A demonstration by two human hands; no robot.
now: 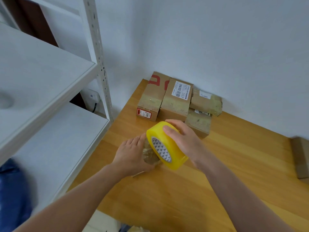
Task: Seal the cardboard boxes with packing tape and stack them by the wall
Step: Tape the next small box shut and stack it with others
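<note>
My right hand (183, 140) grips a yellow roll of packing tape (165, 144), held tilted just above the wooden table (225, 173). Under and left of the roll, my left hand (132, 154) holds a small cardboard box (149, 154) wrapped in shiny tape; my hand and the roll hide most of it. Several taped cardboard boxes (177, 99) stand together against the white wall at the table's far corner, one lying on top of another at the right.
A white metal shelving rack (55, 91) stands close on the left, its post beside the table's far-left corner. A flat brown cardboard piece (301, 156) lies at the table's right edge. Blue fabric (13, 190) shows at the lower left.
</note>
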